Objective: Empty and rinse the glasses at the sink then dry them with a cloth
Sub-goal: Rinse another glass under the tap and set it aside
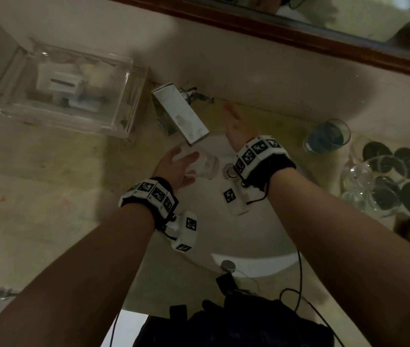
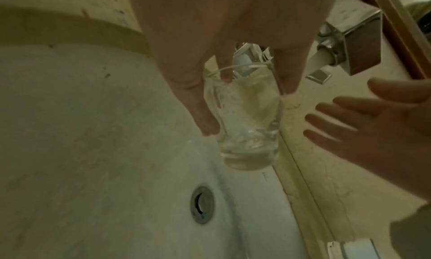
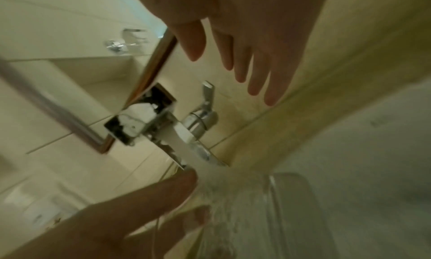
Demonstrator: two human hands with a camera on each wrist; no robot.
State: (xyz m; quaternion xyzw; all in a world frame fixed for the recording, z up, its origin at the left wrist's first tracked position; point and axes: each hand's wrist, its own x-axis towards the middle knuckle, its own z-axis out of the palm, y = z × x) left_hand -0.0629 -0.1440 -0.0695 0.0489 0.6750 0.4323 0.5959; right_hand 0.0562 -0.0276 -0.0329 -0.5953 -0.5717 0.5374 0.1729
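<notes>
Currently the rinsing step is underway, by the look of it. Nearest, the left hand (image 1: 177, 169) is gripping a clear glass (image 2: 247, 123) over the white sink (image 1: 249, 236), its fingers (image 2: 198, 106) curling round the sides. Water is running from the square tap (image 1: 181, 113) into the glass. Just beyond, the right hand (image 1: 235, 128) is reaching toward the tap lever (image 3: 207, 97) at the worktop's back edge, fingers (image 3: 256, 75) spread and holding nothing. Along the worktop's right edge, a glass with blue contents (image 1: 326, 137) and other clear glasses (image 1: 369, 186) are waiting, seemingly unrinsed. Drying is not yet started; no cloth is clearly showing.
</notes>
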